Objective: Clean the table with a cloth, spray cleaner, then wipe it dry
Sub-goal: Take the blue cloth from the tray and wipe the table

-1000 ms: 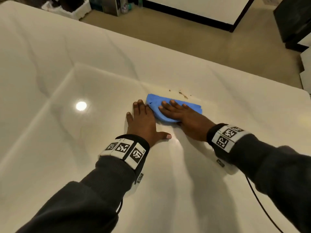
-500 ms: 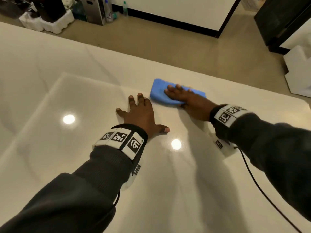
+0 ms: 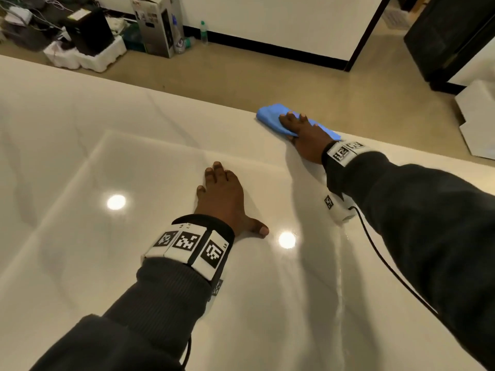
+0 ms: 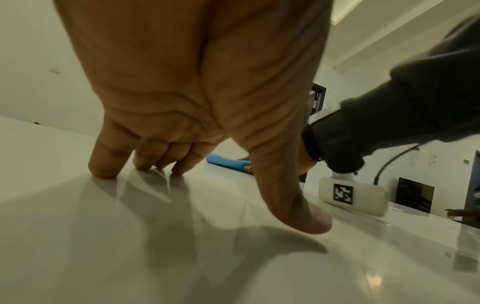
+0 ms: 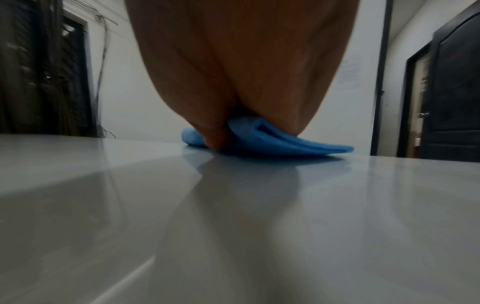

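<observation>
At the table's (image 3: 80,129) far edge: blue cloth (image 3: 270,116), folded, long axis along that edge, directly under right hand (image 3: 302,135) (fingers flat, pressing); left hand (image 3: 222,199), splayed flat, empty, farther from that edge

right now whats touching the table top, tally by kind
hands: 2 (left hand, right hand)
cloths: 1 (blue cloth, under the right hand)
total: 3 on the table

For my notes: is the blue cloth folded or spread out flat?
Folded. The right wrist view shows doubled layers of the blue cloth under the right hand.
</observation>
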